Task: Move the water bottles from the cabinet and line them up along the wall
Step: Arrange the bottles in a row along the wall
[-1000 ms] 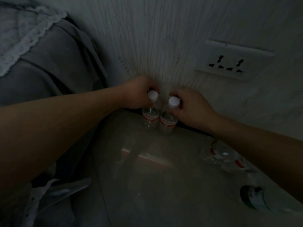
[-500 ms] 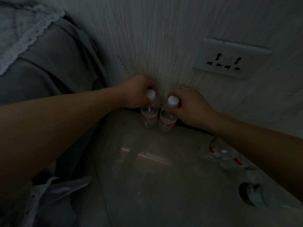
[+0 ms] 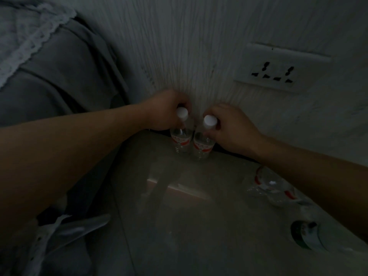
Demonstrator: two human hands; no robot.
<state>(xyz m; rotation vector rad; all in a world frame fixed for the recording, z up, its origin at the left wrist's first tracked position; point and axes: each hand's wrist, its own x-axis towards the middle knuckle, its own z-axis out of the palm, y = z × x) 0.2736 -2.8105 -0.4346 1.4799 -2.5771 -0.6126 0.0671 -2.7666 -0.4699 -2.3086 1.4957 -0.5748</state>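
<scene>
Two small clear water bottles with white caps and red labels stand upright side by side on the floor against the pale streaked wall (image 3: 199,56). My left hand (image 3: 165,110) grips the neck of the left bottle (image 3: 180,137). My right hand (image 3: 231,126) grips the neck of the right bottle (image 3: 203,145). The two bottles touch or nearly touch each other. The scene is dim.
A wall socket (image 3: 278,70) sits up right on the wall. A clear bottle (image 3: 272,186) lies on the floor at the right, under my right forearm. A dark round object (image 3: 304,234) lies at lower right. Grey bedding with a lace edge (image 3: 49,62) fills the left.
Both hands stay on the bottle necks by the wall. The bottles have barely shifted; only the view has drifted slightly.
</scene>
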